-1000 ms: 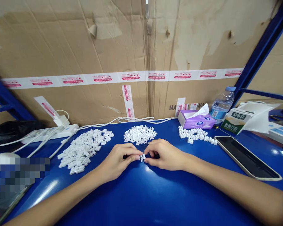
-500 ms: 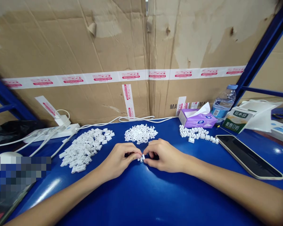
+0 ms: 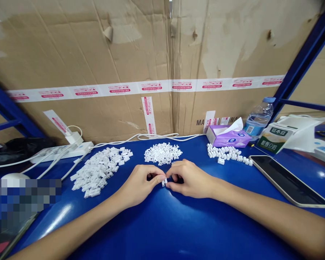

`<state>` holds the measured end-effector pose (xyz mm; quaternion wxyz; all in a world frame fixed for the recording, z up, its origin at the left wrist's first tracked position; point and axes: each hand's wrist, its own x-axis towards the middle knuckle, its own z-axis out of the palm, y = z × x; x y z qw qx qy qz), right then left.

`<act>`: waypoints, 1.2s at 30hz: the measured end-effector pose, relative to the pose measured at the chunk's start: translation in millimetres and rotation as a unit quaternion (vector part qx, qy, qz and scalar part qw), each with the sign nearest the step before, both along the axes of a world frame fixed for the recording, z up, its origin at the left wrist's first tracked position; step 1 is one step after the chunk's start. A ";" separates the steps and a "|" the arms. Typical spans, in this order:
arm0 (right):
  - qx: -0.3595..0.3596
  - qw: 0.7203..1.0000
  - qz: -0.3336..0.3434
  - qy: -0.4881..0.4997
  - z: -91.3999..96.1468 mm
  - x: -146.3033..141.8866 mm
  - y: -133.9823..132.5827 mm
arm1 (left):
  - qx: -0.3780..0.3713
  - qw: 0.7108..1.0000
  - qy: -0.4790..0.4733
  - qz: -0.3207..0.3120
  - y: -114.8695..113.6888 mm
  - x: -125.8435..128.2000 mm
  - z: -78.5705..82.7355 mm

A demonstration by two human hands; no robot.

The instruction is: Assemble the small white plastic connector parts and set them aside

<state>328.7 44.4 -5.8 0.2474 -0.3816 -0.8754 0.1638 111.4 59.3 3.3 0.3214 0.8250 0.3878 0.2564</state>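
Note:
My left hand [image 3: 141, 184] and my right hand [image 3: 188, 177] meet at the middle of the blue table [image 3: 162, 224], fingertips pinched together on one small white plastic part [image 3: 164, 181]. Both hands are closed on it. Just beyond them lies a pile of tiny white pieces [image 3: 163, 153]. A larger spread of white plastic housings [image 3: 100, 170] lies to the left, and a smaller row of white parts [image 3: 227, 154] to the right.
A phone [image 3: 288, 180] lies face up at the right. Behind it stand a purple tissue box [image 3: 227, 136], a water bottle [image 3: 258, 117] and a carton [image 3: 274, 141]. A power strip [image 3: 61, 151] with white cables sits back left. Cardboard [image 3: 151, 65] walls the back.
The hands stay pinched on the small white part with only slight finger movement. The view has shifted a little.

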 end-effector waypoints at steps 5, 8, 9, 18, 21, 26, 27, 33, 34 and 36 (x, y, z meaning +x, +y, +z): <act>0.000 1.000 -0.003 0.001 -0.5 0.6 -0.3 | 0.000 1.000 0.013 0.000 2.6 -1.4 0.9; 0.000 1.000 -0.002 0.002 -0.7 0.5 -0.4 | 0.007 1.000 0.019 -0.003 1.4 -1.0 2.2; 0.000 1.000 -0.001 0.002 -0.8 0.5 -0.4 | 0.008 1.000 0.018 -0.003 0.7 -0.8 2.6; 0.005 1.000 0.001 0.001 -1.2 0.8 0.5 | 0.047 0.999 0.003 0.024 0.1 0.6 -0.6; 0.003 1.000 -0.005 0.015 -1.8 1.3 0.5 | 0.054 0.998 -0.002 0.027 1.9 -0.6 -1.5; 0.006 0.998 -0.012 0.068 -1.0 1.2 -0.2 | 0.041 0.999 0.013 0.017 2.2 -2.3 1.4; 0.010 0.997 -0.012 0.075 -0.6 0.9 -0.5 | 0.043 0.999 0.017 0.010 1.8 -2.6 2.2; 0.019 0.996 -0.007 0.083 1.0 -0.1 -1.1 | 0.026 0.999 0.022 -0.009 0.4 -3.6 4.9; 0.017 0.996 -0.003 0.083 0.8 0.0 -1.2 | 0.021 1.000 0.020 -0.009 0.5 -3.6 4.9; 0.015 0.996 0.005 0.082 -0.1 0.2 -1.5 | 0.015 1.000 0.017 -0.011 1.0 -3.9 4.3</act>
